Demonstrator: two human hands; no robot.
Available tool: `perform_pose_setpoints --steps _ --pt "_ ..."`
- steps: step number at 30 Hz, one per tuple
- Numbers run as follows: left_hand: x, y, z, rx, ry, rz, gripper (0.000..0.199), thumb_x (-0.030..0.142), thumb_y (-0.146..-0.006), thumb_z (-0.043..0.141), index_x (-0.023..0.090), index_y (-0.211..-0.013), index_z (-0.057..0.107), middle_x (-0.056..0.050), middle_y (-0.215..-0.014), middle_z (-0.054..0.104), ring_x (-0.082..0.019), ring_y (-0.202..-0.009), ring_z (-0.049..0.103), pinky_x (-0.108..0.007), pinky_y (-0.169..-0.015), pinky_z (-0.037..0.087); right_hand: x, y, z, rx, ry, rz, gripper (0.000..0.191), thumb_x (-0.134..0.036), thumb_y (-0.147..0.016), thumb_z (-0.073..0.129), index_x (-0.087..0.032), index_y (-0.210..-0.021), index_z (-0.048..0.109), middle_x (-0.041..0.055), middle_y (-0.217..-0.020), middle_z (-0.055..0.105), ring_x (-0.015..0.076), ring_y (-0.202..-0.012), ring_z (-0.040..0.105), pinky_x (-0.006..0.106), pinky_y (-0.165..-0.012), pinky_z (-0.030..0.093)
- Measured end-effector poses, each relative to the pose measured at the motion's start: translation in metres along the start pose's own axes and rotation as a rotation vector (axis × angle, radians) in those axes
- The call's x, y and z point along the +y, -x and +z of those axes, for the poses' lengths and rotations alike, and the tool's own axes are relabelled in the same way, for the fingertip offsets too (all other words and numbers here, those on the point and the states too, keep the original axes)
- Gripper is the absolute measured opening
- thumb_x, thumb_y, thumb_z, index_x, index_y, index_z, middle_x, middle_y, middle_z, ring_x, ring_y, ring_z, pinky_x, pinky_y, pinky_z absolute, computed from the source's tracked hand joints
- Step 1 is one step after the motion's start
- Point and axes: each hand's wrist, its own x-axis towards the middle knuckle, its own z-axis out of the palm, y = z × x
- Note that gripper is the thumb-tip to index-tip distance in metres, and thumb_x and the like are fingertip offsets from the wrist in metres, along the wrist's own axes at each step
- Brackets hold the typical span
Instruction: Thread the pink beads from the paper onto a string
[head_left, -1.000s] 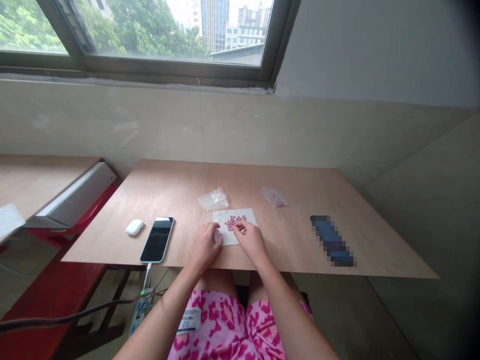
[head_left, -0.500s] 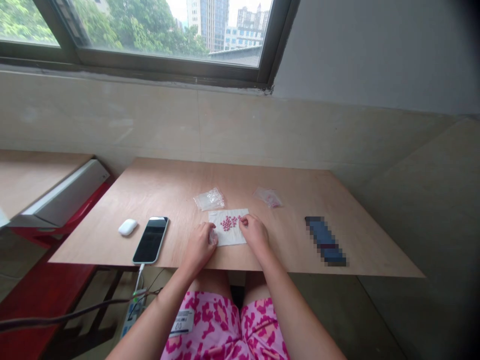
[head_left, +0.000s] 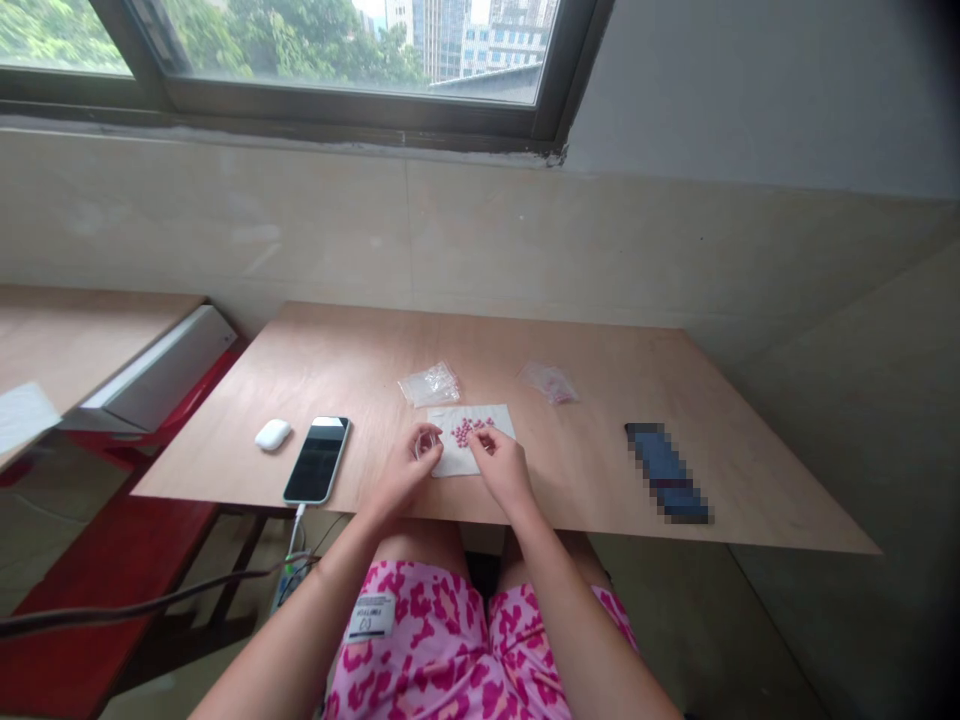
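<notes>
Napkin [head_left: 480, 462] flat on the wooden table [head_left: 600, 480] in front of me, and everything else sits around it: small pink beads [head_left: 471, 430] lie in a loose cluster on its far half. My left hand [head_left: 401, 478] is at the napkin's near left corner, fingers curled around a small clear plastic bag [head_left: 427, 447], gripping it lightly, with part of the bag hidden. My right hand [head_left: 504, 472] is over the napkin's right side, thumb and finger pinched together at the edge of the cluster; whether a bead is between them I cannot tell. Just beyond the napkin lie another clear bag [head_left: 429, 384] to the left and a pink-tinged bag [head_left: 549, 382] to the right. Left of the napkin are a phone [head_left: 316, 460] and a white earbud case [head_left: 272, 434]; to its right, a blurred dark object [head_left: 667, 472].
</notes>
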Motion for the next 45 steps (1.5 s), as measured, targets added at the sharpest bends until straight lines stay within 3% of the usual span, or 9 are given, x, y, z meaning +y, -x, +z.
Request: perform_pose_setpoints --steps 3,6,12,18,24,27,35,42,45 --pt "0.02 -0.005 -0.006 0.011 0.482 -0.179 0.029 0.033 -0.086 0.068 0.018 -0.11 0.065 -0.005 -0.091 0.066 -0.018 -0.082 0.064 -0.031 -0.076 0.051 0.018 0.001 -0.015 0.027 0.049 0.005 0.03 -0.043 -0.093 0.058 -0.019 -0.083 0.072 0.0053 -0.077 0.074 0.0214 -0.07 0.067 0.027 -0.066 0.047" --pt "0.034 -0.007 -0.013 -0.022 0.594 -0.202 0.028 0.032 -0.089 0.062 0.017 -0.112 0.067 -0.008 -0.096 0.068 -0.02 -0.089 0.066 -0.036 -0.083 0.056 0.027 0.004 -0.02 0.01 0.085 -0.006 0.029 -0.042 -0.094 0.057 -0.02 -0.082 0.071 0.0048 -0.075 0.073 0.0209 -0.067 0.067 0.027 -0.064 0.047" --pt "0.035 -0.004 -0.017 -0.07 0.323 -0.116 0.04 0.037 -0.099 0.042 0.016 -0.124 0.064 -0.013 -0.104 0.069 -0.024 -0.099 0.068 -0.045 -0.091 0.058 0.023 0.008 -0.017 0.007 0.142 -0.028 0.03 -0.043 -0.095 0.055 -0.021 -0.082 0.069 0.0059 -0.076 0.074 0.0214 -0.067 0.066 0.027 -0.065 0.048" --pt "0.028 -0.002 -0.009 -0.047 0.159 -0.065 0.03 0.034 -0.097 0.049 0.018 -0.118 0.062 -0.008 -0.093 0.068 -0.02 -0.082 0.066 -0.035 -0.074 0.056 0.03 0.01 -0.016 0.018 0.124 -0.036 0.028 -0.041 -0.095 0.055 -0.02 -0.083 0.068 0.0059 -0.078 0.074 0.0213 -0.069 0.068 0.027 -0.065 0.048" --pt "0.014 0.008 0.007 -0.057 -0.52 0.322 0.023 0.014 -0.092 0.053 0.021 -0.111 0.064 -0.008 -0.104 0.068 -0.023 -0.097 0.065 -0.04 -0.089 0.052 0.034 -0.012 -0.026 0.046 0.057 0.038 0.03 -0.042 -0.093 0.055 -0.018 -0.082 0.07 0.0063 -0.076 0.073 0.0216 -0.068 0.067 0.027 -0.064 0.049" --pt "-0.005 0.009 0.015 -0.043 -0.651 0.372 0.027 0.009 -0.089 0.053 0.021 -0.112 0.063 -0.01 -0.104 0.066 -0.025 -0.098 0.064 -0.04 -0.088 0.052 0.035 -0.03 -0.031 0.049 0.189 -0.008 0.022 -0.035 -0.09 0.058 -0.019 -0.083 0.07 0.0059 -0.08 0.074 0.0213 -0.072 0.067 0.027 -0.067 0.049" --pt "-0.023 0.009 0.017 -0.028 -0.726 0.346 0.026 0.01 -0.09 0.054 0.021 -0.112 0.062 -0.009 -0.103 0.065 -0.026 -0.097 0.064 -0.039 -0.087 0.052 0.039 -0.045 -0.025 0.01 0.502 -0.114 0.012 -0.021 -0.087 0.058 -0.019 -0.082 0.068 0.008 -0.089 0.073 0.0207 -0.079 0.066 0.027 -0.073 0.046" --pt "-0.022 0.009 0.018 -0.016 -0.711 0.34 0.024 0.01 -0.09 0.055 0.021 -0.11 0.062 -0.009 -0.102 0.066 -0.026 -0.096 0.065 -0.038 -0.085 0.052 0.009 -0.018 -0.025 0.047 0.114 0.015 0.024 -0.037 -0.091 0.058 -0.018 -0.087 0.072 0.0074 -0.085 0.075 0.0219 -0.072 0.067 0.028 -0.067 0.05" --pt "-0.025 0.009 0.018 -0.015 -0.705 0.322 0.021 0.012 -0.09 0.058 0.021 -0.108 0.063 -0.009 -0.102 0.067 -0.026 -0.097 0.065 -0.039 -0.086 0.052 -0.009 0.006 -0.013 -0.096 0.053 -0.021 0.024 -0.039 -0.091 0.06 -0.02 -0.088 0.074 0.0062 -0.085 0.076 0.0208 -0.068 0.066 0.027 -0.065 0.051"
